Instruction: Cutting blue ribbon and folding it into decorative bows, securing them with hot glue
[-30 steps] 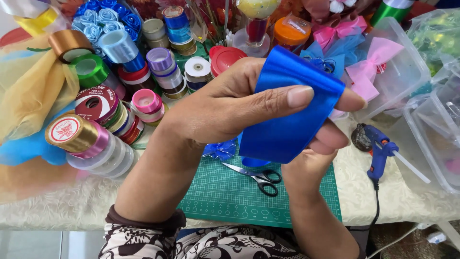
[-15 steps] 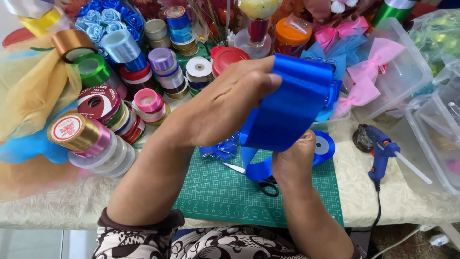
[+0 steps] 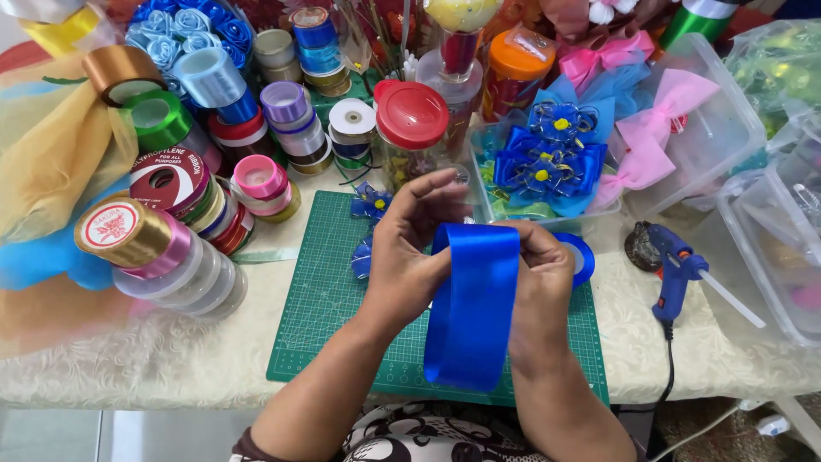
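Lowered from in front of the boxes, both hands now hold one wide, glossy blue ribbon over the green cutting mat, left hand and right hand pinching its folded top, its lower end hidden, scissors covered.

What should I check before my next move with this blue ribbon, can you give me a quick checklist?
1. Left hand grips the blue ribbon at its top: ok.
2. Right hand grips the ribbon's other edge: ok.
3. Ribbon hangs flat, with no twist showing: ok.
4. Green cutting mat lies under the hands: ok.
5. Glue gun lies apart on the tablecloth, right of the mat: ok.
6. Scissors within reach: cannot tell, none in view.
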